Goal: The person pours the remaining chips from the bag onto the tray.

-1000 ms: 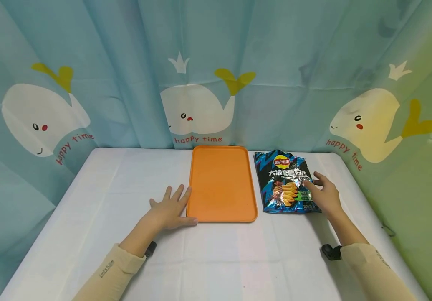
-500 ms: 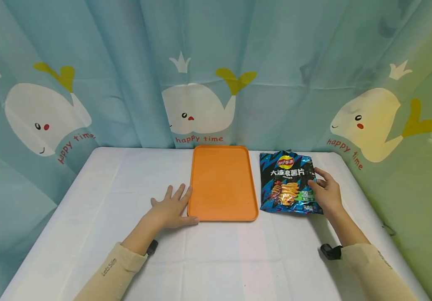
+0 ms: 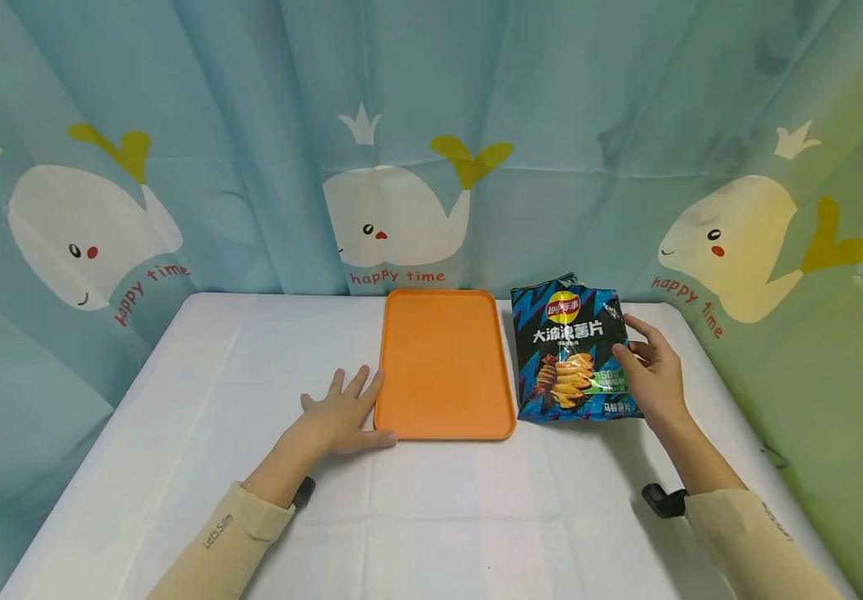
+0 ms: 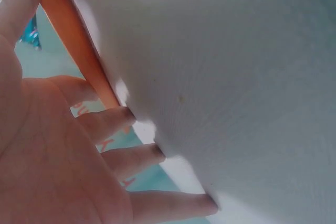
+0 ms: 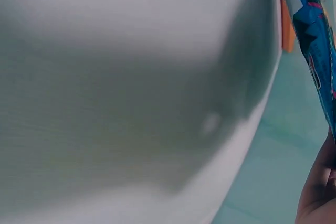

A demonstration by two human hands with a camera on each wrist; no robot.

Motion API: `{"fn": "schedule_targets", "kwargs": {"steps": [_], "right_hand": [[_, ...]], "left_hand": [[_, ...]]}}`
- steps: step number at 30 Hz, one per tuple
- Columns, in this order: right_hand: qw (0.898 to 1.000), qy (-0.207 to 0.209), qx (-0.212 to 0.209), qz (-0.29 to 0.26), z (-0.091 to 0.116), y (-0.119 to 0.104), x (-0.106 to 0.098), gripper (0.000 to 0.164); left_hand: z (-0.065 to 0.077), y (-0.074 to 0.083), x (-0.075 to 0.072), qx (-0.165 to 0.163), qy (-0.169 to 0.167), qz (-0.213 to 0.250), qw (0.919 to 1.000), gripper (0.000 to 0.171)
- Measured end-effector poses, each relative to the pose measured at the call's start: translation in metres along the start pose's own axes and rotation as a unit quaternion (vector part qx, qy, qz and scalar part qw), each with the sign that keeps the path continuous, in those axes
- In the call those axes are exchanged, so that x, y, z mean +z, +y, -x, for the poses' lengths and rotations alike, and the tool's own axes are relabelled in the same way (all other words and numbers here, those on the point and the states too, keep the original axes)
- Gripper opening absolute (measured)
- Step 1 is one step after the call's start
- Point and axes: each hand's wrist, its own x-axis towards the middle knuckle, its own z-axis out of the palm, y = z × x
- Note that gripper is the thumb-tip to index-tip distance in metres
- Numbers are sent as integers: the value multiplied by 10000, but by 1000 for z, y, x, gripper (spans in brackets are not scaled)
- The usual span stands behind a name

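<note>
Fingers [image 3: 356, 386] of left hand [image 3: 338, 423] wide apart

right of the orange tray [image 3: 446, 367], the chip bag [image 3: 568, 354] hides some fingertips of the right hand [image 3: 656, 379]; the bag's finest print is too small to read, and whether its base touches the tablecloth [image 3: 446, 517] is hard to tell. left of the tray, the beige sleeve [image 3: 224, 546] runs off the head view's bottom edge.
</note>
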Motion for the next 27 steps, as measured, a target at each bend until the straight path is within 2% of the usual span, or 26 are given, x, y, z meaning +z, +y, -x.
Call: {"fn": "schedule_targets", "kwargs": {"steps": [9,17,22,27], "right_hand": [[9965,-24,-834,-80,1,-19,1,48],[9937,-80,-1118,5,2,-33,2,47],[9888,-89,-1493,-10,13,-61,1,45],[9791,-118,-2028,132,19,-83,2,42]], "left_hand": [[-1,0,0,4,-2,29,10000,109],[-2,-1,1,-8,5,5,10000,109],[-1,0,1,-5,5,8,10000,108],[0,0,0,-3,1,-14,10000,109]]}}
